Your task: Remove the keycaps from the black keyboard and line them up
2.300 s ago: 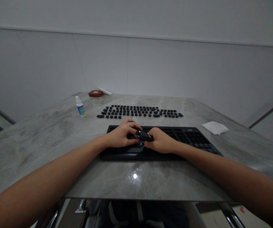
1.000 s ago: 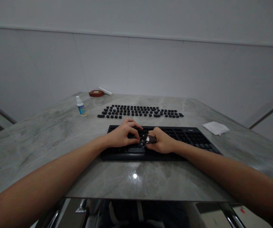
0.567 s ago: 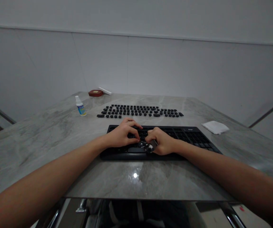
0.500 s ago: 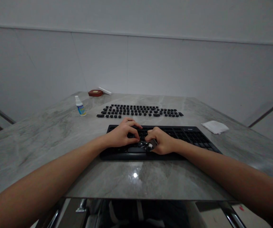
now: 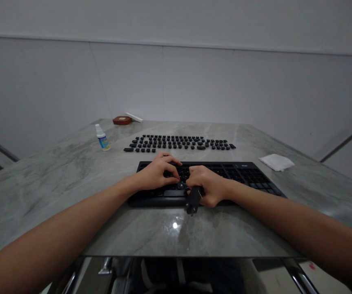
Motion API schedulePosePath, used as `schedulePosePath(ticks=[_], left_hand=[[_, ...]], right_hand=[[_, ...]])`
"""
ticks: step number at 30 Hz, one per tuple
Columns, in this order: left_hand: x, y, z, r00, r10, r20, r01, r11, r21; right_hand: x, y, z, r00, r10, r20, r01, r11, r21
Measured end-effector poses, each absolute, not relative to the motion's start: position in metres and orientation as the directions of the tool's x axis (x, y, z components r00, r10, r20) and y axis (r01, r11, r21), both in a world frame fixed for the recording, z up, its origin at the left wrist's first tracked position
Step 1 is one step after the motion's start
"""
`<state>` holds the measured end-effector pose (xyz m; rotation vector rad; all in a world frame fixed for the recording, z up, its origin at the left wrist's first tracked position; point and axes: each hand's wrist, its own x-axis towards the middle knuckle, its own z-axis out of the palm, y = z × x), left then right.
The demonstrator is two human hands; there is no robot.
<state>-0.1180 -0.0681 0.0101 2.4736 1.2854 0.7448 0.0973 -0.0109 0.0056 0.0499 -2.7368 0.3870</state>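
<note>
A black keyboard (image 5: 171,200) lies in front of me, many of its keys removed. My right hand (image 5: 208,183) is closed around the black handle of a keycap puller (image 5: 194,200); its thin wire end reaches a single keycap (image 5: 181,185) above the space bar. My left hand (image 5: 157,173) rests on the keyboard's left half, fingers apart. Its thumb and index finger curve towards that keycap; whether they touch it I cannot tell. Beyond the keyboard, loose black keycaps (image 5: 172,143) lie in rows on the table.
On the grey marbled table (image 5: 127,232), a white spray bottle (image 5: 103,139) with a blue label stands at the left. A brown-red box (image 5: 122,120) and a flat white object (image 5: 134,117) lie at the back. A folded white tissue (image 5: 276,162) is at the right.
My right hand has tilted the puller, so its handle end now points down towards me past the keyboard's front edge. The left hand has hardly moved.
</note>
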Motion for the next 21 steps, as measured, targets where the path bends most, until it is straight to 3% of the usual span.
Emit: schedulePosePath(ticks=[7,13,21], left_hand=[[-0.117,-0.0686,0.0115,0.484,0.811,0.329,0.688,-0.585,0.431],[-0.1172,-0.0684,0.0108,0.484,0.811,0.329,0.694,-0.584,0.42],[-0.1168,-0.072,0.0118,0.571,0.73,0.374,0.627,-0.683,0.374]], right_hand=[[0.0952,-0.0126,0.0029,-0.876,-0.116,0.468,-0.168,0.983,-0.072],[0.0935,-0.0127,-0.001,-0.86,-0.152,0.487,-0.148,0.988,0.046],[0.0926,-0.0123,-0.0034,-0.831,-0.152,0.534,-0.149,0.988,0.048]])
